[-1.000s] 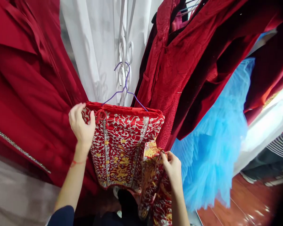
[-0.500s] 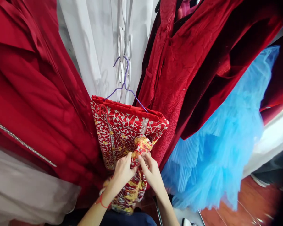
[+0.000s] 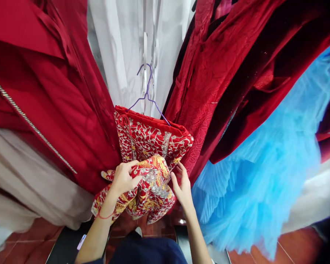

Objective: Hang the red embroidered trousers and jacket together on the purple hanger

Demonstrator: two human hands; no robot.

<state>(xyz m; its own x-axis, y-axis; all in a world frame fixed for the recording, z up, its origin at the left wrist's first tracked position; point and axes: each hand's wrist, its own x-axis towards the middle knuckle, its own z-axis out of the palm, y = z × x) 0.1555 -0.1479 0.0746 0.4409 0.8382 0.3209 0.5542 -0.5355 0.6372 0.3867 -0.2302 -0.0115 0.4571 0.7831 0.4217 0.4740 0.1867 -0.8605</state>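
The embroidered red garment hangs folded over a purple hanger, its lower part bunched up just below the hanger's bar. The left hand grips that bunched cloth, fingers curled into it; the right hand is spread, palm against the cloth's right side, holding nothing. The step looks like gathering the loose end up toward the hanger (a firmer two-handed hold seems called for). Right of the hanger hang a red dress and blue tulle.
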